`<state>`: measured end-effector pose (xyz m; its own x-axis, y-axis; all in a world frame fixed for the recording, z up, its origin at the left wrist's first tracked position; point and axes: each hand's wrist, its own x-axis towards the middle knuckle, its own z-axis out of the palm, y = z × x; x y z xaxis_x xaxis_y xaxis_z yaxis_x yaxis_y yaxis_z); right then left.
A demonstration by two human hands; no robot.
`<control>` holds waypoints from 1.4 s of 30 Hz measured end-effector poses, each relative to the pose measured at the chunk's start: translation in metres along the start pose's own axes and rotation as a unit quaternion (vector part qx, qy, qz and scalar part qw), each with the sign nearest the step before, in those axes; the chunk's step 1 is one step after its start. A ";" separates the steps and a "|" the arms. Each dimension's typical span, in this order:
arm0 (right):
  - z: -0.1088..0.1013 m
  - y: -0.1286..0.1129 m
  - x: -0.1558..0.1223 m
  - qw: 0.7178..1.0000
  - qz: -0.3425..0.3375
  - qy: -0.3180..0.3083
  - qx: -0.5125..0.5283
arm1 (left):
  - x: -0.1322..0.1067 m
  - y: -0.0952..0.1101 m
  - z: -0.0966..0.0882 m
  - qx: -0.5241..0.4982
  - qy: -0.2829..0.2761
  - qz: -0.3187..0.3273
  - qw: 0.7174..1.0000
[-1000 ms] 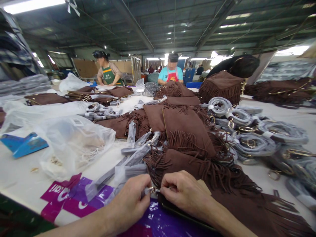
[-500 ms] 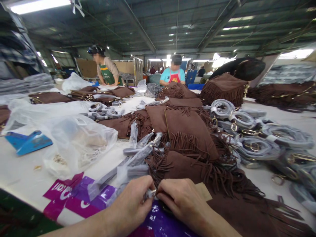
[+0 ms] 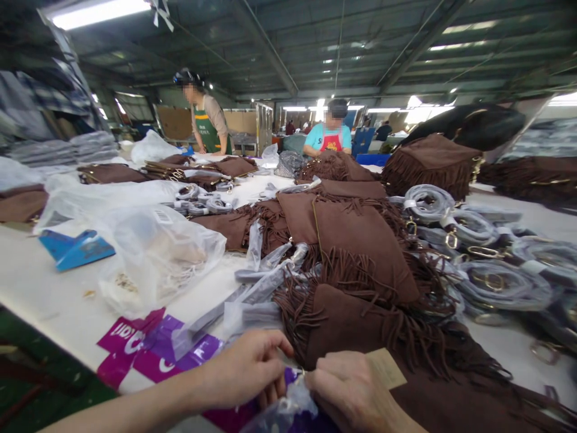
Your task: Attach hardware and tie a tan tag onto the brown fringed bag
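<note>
My left hand (image 3: 246,370) and my right hand (image 3: 354,391) meet at the bottom edge, both pinched on a small metal piece and a scrap of clear plastic wrap (image 3: 282,412). Under them lies a brown fringed suede bag (image 3: 360,328) with a tan paper tag (image 3: 385,367). A purple printed plastic bag (image 3: 148,355) spreads on the white table (image 3: 54,300) beside my left wrist. Grey plastic-wrapped straps (image 3: 252,288) lie just beyond my hands.
More brown fringed bags (image 3: 356,231) pile up in the middle. Coiled wrapped straps with gold rings (image 3: 487,270) cover the right side. A clear plastic bag (image 3: 153,252) and a blue card (image 3: 74,248) lie left. Two other people in aprons (image 3: 208,123) (image 3: 330,132) work at the far end.
My view has shifted left and down. Both hands have come nearer to me and lower, and clear plastic wrap now bunches between them.
</note>
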<state>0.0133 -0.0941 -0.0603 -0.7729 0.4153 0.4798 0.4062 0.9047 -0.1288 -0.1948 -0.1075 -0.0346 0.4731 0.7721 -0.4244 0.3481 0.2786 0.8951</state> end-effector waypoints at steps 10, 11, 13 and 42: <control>-0.011 0.004 -0.001 0.971 0.125 -0.078 0.187 | 0.005 0.009 -0.005 0.323 0.121 0.200 0.917; -0.016 0.004 0.002 0.956 0.163 -0.087 0.228 | 0.005 0.012 -0.009 0.322 0.141 0.205 0.914; -0.023 0.004 0.010 0.927 0.232 -0.075 0.284 | 0.004 0.019 -0.019 0.302 0.171 0.205 0.915; 0.006 0.009 0.032 0.804 0.360 0.098 0.463 | 0.024 0.010 -0.008 0.093 0.152 0.136 0.974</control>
<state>-0.0109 -0.0718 -0.0507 -0.3709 0.9225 0.1066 0.1057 0.1560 -0.9821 -0.1868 -0.0818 -0.0343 0.3162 0.9445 -0.0888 0.3980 -0.0471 0.9162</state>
